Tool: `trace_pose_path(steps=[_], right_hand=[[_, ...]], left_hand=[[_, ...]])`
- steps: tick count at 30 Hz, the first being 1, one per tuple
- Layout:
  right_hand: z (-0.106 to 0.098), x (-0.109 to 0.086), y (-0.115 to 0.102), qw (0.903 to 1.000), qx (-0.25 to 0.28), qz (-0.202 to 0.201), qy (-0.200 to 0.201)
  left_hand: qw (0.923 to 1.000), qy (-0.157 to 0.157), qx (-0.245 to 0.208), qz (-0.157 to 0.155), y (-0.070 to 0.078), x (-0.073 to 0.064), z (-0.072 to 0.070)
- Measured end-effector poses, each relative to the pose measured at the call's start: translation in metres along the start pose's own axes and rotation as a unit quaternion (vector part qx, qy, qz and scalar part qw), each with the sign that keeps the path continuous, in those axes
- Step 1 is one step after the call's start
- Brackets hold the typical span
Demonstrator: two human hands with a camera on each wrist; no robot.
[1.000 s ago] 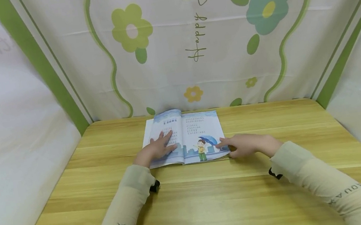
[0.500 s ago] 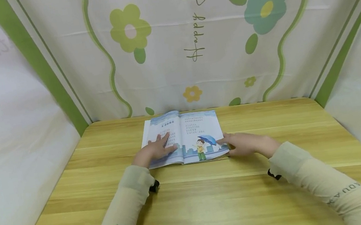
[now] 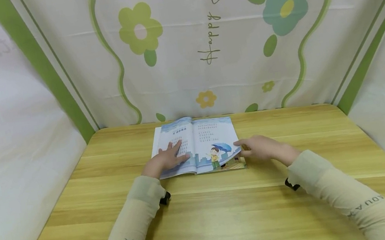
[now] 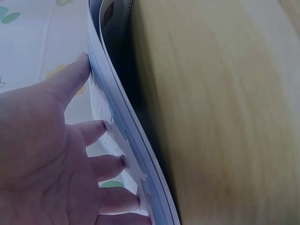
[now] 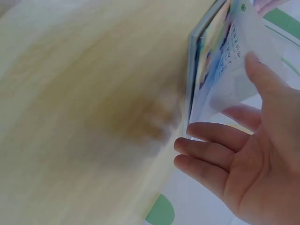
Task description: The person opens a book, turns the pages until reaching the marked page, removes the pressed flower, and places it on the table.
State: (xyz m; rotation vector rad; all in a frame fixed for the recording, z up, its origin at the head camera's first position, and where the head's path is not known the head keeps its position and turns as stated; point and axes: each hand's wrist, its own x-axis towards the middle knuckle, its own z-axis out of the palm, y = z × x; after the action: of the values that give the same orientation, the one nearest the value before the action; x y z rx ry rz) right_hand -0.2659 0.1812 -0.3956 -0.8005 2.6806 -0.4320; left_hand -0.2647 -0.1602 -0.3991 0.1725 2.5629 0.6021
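Lifted further than half a second ago, the lower right corner of the right-hand page point(image 3: 215, 135) now curls up, and a wider strip of a colourful illustration point(image 3: 237, 163) shows beneath it. With it the right hand point(image 3: 264, 148) has risen slightly, while the left hand point(image 3: 165, 160) keeps its place. The book point(image 3: 195, 146) lies opened at the centre of the frame, near the far edge of the wooden bench point(image 3: 213, 215).

On the left half of the spread, the left hand rests with its fingers spread and fairly straight, holding nothing. The left wrist view has that hand at the left of the frame, its fingertips touching the printed side, with the layered page edges slanting down toward the bottom centre. The right hand pinches the raised page at its right edge: the right wrist view shows the thumb point(image 5: 262, 72) on one face and the forefinger partly hidden behind the other, the remaining fingers point(image 5: 204, 171) stretched out.

Printed at the lower right of the spread is a figure point(image 3: 215, 158) in a yellow top beneath a blue umbrella point(image 3: 223, 147). Pale sleeves point(image 3: 124, 236) run from the lower left and lower right of the frame. Across the top hangs a white cloth point(image 3: 178, 72) with flowers, wavy green lines and the lettering "Happy" point(image 3: 211, 39) turned sideways.
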Motion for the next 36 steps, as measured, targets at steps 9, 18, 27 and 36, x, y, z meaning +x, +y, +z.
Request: trace_pose_path(steps=[9, 18, 27, 36], right_hand=[[-0.008, 0.002, -0.004, 0.9982, 0.003, -0.014, 0.059], [-0.009, 0.005, -0.017, 0.9911, 0.049, -0.02, 0.122], [-0.009, 0.014, -0.035, 0.966, 0.16, -0.079, 0.187], [-0.001, 0.027, -0.057, 0.9651, 0.188, -0.137, 0.121]], left_hand=[[1.0, 0.004, -0.002, 0.001, -0.001, 0.002, 0.0], [1.0, 0.004, -0.003, 0.002, -0.001, 0.001, 0.0], [0.9998, 0.004, -0.003, 0.017, -0.005, 0.002, -0.003], [0.9996, 0.003, -0.014, 0.024, -0.009, 0.003, -0.003]])
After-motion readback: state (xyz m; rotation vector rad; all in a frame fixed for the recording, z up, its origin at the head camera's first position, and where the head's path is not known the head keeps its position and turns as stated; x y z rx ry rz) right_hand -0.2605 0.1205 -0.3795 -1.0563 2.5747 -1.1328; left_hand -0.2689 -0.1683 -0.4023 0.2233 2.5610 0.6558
